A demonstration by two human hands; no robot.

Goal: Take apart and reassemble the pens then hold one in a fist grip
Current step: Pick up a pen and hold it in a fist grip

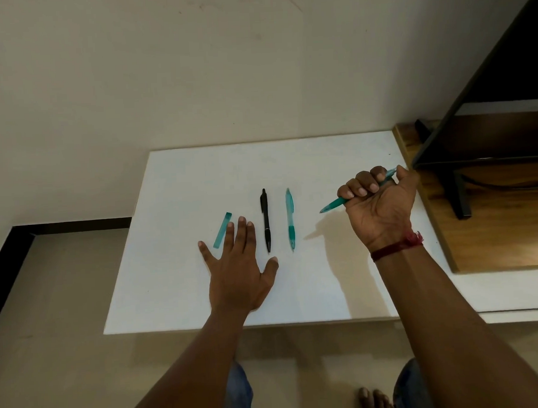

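- My right hand (380, 204) is raised above the right part of the white table (327, 278), palm turned toward me, with all four fingers curled tight and the thumb folded alongside. It's a full fist.
- Inside that fist is the held pen (333, 205), a teal one. Its tip sticks out to the left and slightly down, and its back end shows past my knuckles on the upper right.
- The held pen is off the table, and its shadow falls on the white surface below and to the left.
- My left hand (236, 268) lies flat on the table, palm down, with its fingers straight and spread. It grips nothing.
- A short flat teal piece (222, 230) lies slanted at my left fingertips. One fingertip overlaps its edge, though I cannot tell whether it presses on it.
- The black pen (265, 219) lies just right of my left fingers, lengthwise, tip toward me.
- The second teal pen (290, 218) lies beside the black pen and parallel to it, tip toward me. The two are near each other but apart — neither touches a hand.
- A red thread band (397, 247) is tied round my right wrist.
- To the right, a wooden top (497, 238) adjoins the table and carries a black frame (460, 193).
- Below the table edge I see my knees in jeans (240, 389) and a bare foot (373, 401) on the floor.
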